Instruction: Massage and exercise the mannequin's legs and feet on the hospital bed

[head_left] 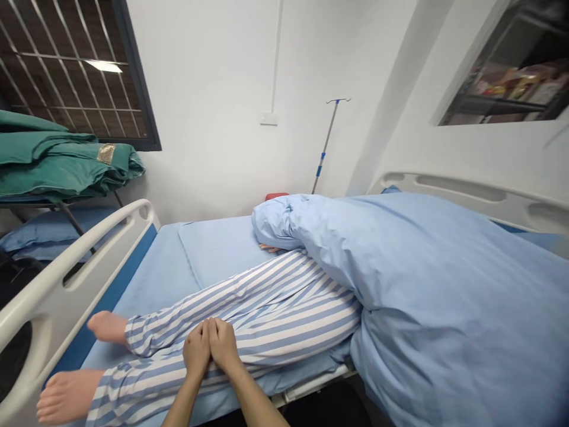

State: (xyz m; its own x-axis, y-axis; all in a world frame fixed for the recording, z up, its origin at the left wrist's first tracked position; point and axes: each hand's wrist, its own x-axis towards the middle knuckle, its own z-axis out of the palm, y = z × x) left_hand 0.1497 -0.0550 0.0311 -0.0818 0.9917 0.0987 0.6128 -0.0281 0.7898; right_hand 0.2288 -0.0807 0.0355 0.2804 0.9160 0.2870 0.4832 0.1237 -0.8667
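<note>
Blue-striped pajama legs [249, 335] under open left hand [196, 351] and right hand [224, 345], apparently just resting; white bed rail [53, 308] just beside the feet [66, 394].

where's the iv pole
In the head view, the IV pole stands against the white wall beyond the far end of the bed, its base hidden behind the blue duvet, right of the wall plate.

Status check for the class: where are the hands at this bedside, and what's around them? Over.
Left hand and right hand side by side, on striped trouser legs. Blue quilt over upper body. Bed rail at left.
</note>
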